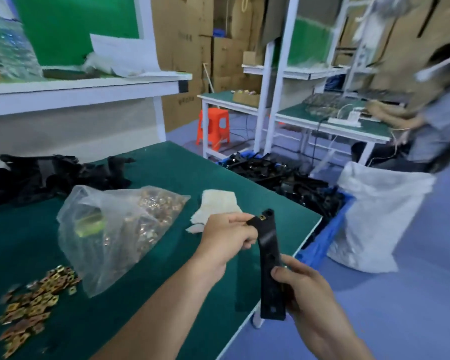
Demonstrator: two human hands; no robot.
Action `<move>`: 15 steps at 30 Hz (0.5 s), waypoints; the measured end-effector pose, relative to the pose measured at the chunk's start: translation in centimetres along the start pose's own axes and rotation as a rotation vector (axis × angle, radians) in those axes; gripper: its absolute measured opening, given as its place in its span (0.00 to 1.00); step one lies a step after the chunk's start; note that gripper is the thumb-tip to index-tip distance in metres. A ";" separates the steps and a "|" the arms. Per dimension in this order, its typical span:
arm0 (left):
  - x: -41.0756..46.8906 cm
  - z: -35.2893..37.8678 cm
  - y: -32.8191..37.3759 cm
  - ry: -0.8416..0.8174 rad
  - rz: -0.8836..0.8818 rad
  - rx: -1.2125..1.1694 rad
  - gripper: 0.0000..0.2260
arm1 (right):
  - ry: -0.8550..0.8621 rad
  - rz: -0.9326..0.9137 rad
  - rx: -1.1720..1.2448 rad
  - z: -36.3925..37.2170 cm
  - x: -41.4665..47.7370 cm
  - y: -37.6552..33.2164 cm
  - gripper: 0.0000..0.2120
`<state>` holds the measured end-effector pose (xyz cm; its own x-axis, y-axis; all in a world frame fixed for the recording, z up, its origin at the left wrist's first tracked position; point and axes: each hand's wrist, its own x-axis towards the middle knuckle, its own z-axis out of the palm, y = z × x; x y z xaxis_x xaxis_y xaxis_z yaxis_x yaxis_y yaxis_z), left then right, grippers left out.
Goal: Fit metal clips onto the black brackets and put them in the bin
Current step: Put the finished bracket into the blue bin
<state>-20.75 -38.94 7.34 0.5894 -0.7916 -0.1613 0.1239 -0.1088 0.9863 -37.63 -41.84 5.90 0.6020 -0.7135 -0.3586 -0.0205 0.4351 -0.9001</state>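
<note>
1. The left hand's (226, 237) fingers (240, 218) pinch the top end of the black bracket (269, 253), beside a metal clip (262, 217) seated there.
2. The right hand (305, 285) grasps the bracket's lower half, holding it roughly upright above the worktop's (166, 172) right edge.
3. A bag of clips (120, 224) lies mid-worktop, and loose clips (34, 300) lie near the left edge.
4. The blue bin (320, 246) of brackets stands beside the right edge.

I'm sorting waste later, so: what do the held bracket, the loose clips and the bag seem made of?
Bracket: likely moulded plastic, matt black with a dull sheen.
Clips: thin stamped metal, brassy-gold plating, glinting, though blurred.
Bag: thin clear plastic film, wrinkled, contents showing through.
</note>
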 end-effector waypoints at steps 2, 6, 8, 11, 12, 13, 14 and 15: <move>2.5 2.8 -0.2 -0.049 -0.115 -0.090 0.14 | 0.076 -0.001 -0.023 -2.1 1.0 -0.8 0.13; 7.7 7.0 2.7 -0.114 -0.222 -0.240 0.17 | 0.342 -0.103 0.076 -4.1 9.1 -7.5 0.05; 9.4 7.7 4.1 -0.048 -0.292 -0.231 0.14 | 0.349 -0.066 0.102 -4.0 13.8 -12.1 0.12; 10.2 7.2 4.0 0.022 -0.295 -0.085 0.12 | 0.291 0.071 -0.177 -4.2 17.8 -13.2 0.15; 10.2 6.6 3.9 0.024 -0.256 -0.035 0.10 | 0.280 0.055 -0.285 -3.5 18.2 -12.6 0.13; 10.2 5.9 3.8 0.025 -0.211 0.003 0.08 | 0.257 -0.006 -0.423 -2.6 18.4 -11.7 0.11; 10.0 5.1 3.8 0.033 -0.163 0.032 0.09 | 0.206 -0.048 -0.527 -1.2 18.1 -10.8 0.07; 9.7 4.2 4.0 0.049 -0.114 0.048 0.10 | 0.163 -0.102 -0.576 0.4 17.7 -10.1 0.05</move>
<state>-17.91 -49.56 9.91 0.6119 -0.7424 -0.2729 0.1551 -0.2257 0.9618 -26.42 -58.66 8.70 0.4942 -0.8308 -0.2559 -0.4252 0.0258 -0.9047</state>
